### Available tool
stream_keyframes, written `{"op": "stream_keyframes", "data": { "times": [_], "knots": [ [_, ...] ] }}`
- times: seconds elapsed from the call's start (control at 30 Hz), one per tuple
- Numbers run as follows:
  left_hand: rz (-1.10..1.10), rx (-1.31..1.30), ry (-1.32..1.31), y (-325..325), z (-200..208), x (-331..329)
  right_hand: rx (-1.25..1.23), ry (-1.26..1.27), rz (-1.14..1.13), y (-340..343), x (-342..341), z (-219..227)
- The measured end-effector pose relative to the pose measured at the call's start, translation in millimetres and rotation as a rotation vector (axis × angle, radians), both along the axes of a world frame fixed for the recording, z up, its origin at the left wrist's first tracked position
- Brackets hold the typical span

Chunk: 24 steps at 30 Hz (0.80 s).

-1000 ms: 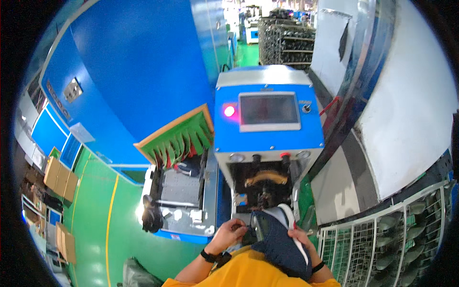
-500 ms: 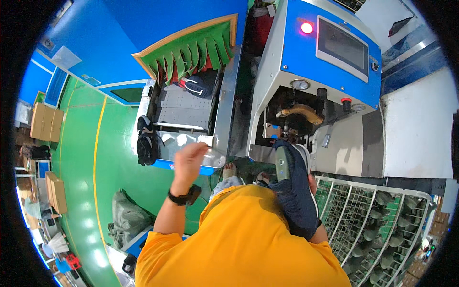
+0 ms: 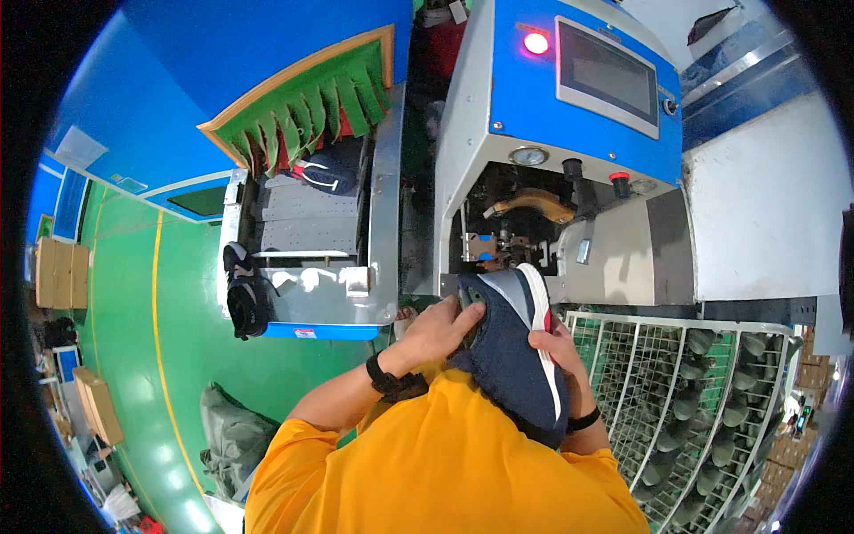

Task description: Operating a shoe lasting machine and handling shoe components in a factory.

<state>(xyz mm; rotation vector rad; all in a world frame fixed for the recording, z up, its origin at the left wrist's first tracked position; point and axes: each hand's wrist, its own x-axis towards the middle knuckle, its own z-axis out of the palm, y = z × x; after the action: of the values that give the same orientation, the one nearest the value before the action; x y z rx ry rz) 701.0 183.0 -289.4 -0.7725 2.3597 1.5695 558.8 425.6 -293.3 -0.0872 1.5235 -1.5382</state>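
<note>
From afar I watched a white-soled navy fabric shoe (image 3: 516,360) in front of a blue-and-white metal machine (image 3: 525,111)
The bare right hand (image 3: 560,347) gripped its sole side; the bare left hand (image 3: 433,333) touched its opening's edge, thumb outstretched, though I could not tell whether it gripped

No readable lettering, label (image 3: 304,334) on conveyor (image 3: 311,214) edge too small, pale sheet (image 3: 80,147) on blue cabinet (image 3: 258,53) illegible
</note>
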Motion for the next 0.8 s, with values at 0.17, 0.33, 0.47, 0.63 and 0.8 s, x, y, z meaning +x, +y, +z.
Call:
{"op": "stream_keyframes", "data": {
  "times": [0.17,0.33,0.47,0.63,0.8],
  "knots": [
    [-0.243,-0.162,0.09,-6.5,-13.5,-10.5,0.061,0.152,-0.045,8.3,-9.5,22.5],
    [-0.06,0.513,0.075,12.2,-23.8,-24.3,0.144,0.067,-0.039,28.8,-22.1,16.8],
    [-0.018,0.101,0.205,39.3,-20.1,-50.7,0.18,0.123,0.015,36.9,-34.9,20.3],
    [-0.02,0.288,0.302,39.7,6.0,-57.3,0.168,0.065,-0.042,62.0,-56.8,-8.0],
    [-0.188,0.668,0.546,25.6,11.0,-22.1,0.002,-0.079,-0.236,79.1,-66.3,-28.3]
  ]
}}
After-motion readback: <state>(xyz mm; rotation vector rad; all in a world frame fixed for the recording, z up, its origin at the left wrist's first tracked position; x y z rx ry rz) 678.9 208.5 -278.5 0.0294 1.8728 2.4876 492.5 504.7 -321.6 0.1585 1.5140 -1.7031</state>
